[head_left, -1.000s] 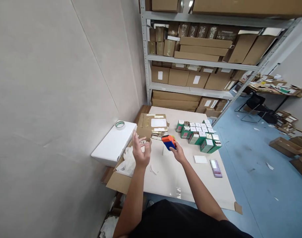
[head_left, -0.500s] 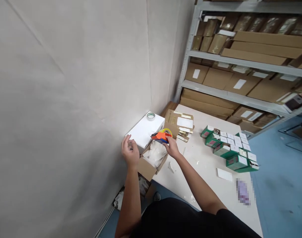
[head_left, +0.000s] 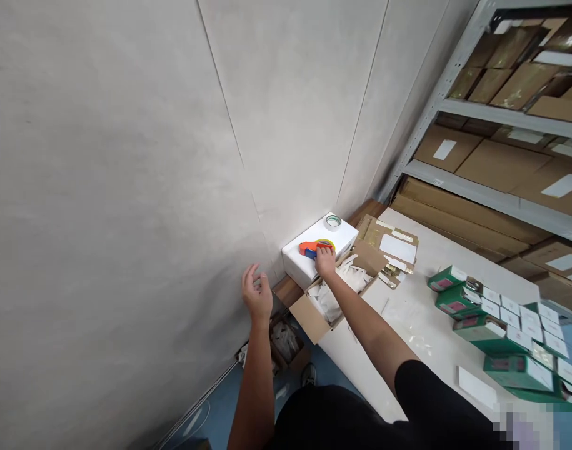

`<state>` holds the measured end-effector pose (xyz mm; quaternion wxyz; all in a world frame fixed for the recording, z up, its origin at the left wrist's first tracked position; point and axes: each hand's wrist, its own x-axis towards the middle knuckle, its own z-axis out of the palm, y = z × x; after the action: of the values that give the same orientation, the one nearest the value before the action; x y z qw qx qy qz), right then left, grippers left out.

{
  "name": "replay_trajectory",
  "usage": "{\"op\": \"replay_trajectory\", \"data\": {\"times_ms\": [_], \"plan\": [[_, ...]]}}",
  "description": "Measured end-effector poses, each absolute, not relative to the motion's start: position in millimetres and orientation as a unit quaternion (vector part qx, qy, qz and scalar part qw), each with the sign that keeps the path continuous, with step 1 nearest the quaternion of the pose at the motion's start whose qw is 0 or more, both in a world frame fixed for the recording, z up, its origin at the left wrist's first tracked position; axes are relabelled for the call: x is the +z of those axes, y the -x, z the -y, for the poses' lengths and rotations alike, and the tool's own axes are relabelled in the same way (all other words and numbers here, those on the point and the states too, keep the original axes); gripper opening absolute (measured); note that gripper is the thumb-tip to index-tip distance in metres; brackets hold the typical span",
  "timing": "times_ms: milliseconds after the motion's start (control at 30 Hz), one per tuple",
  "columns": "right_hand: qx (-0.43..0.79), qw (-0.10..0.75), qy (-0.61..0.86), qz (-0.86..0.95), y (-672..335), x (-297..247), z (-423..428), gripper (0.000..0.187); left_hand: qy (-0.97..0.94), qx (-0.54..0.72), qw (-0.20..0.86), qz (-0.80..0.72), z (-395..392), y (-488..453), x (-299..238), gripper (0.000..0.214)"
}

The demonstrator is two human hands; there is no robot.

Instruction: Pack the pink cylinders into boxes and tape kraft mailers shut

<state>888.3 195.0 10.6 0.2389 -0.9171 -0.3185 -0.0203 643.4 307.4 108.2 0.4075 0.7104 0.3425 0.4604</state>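
Note:
My right hand [head_left: 325, 260] is closed round an orange and blue tape dispenser [head_left: 309, 250] with a yellow-edged tape roll. It is over the top of a white box [head_left: 292, 259] against the wall; I cannot tell whether the dispenser touches the box. A loose tape roll [head_left: 333, 222] lies at the far end of that box. My left hand [head_left: 256, 292] is raised near the wall, fingers apart and curled a little, holding nothing. Below my right forearm an open cardboard box [head_left: 310, 320] holds crumpled white packing material [head_left: 327, 301].
Flattened cardboard [head_left: 372, 232] lies on the white table [head_left: 402, 312] behind the open box. Several green and white small boxes [head_left: 494, 331] stand at the right, near a white card [head_left: 476, 386]. Metal shelving [head_left: 477, 189] with cartons rises behind. More boxes [head_left: 290, 347] are on the floor.
My right hand has carried the tape dispenser from above the open carton to over the white box. My left hand has drawn away from the white box. The view has swung left.

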Motion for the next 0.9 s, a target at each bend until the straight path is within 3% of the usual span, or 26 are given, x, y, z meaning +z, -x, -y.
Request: {"op": "replay_trajectory", "data": {"times_ms": [200, 433, 667, 900], "plan": [[-0.017, 0.301, 0.893, 0.335, -877.5, 19.5, -174.7, 0.059, -0.739, 0.385, 0.472, -0.287, -297.6, -679.6, 104.3, 0.035], [-0.076, 0.393, 0.865, 0.303, -868.4, 35.9, -102.8, 0.060, -0.756, 0.307, 0.547, -0.185, -259.4, -754.0, 104.1, 0.036], [-0.154, 0.434, 0.868, 0.187, -855.8, 45.8, 13.8, 0.047, -0.755, 0.184, 0.626, -0.073, -168.4, -824.4, 92.5, 0.042], [-0.200, 0.414, 0.888, 0.023, -818.7, 28.1, 143.0, 0.035, -0.762, 0.052, 0.646, -0.004, -49.4, -856.0, 77.3, 0.037]]}}
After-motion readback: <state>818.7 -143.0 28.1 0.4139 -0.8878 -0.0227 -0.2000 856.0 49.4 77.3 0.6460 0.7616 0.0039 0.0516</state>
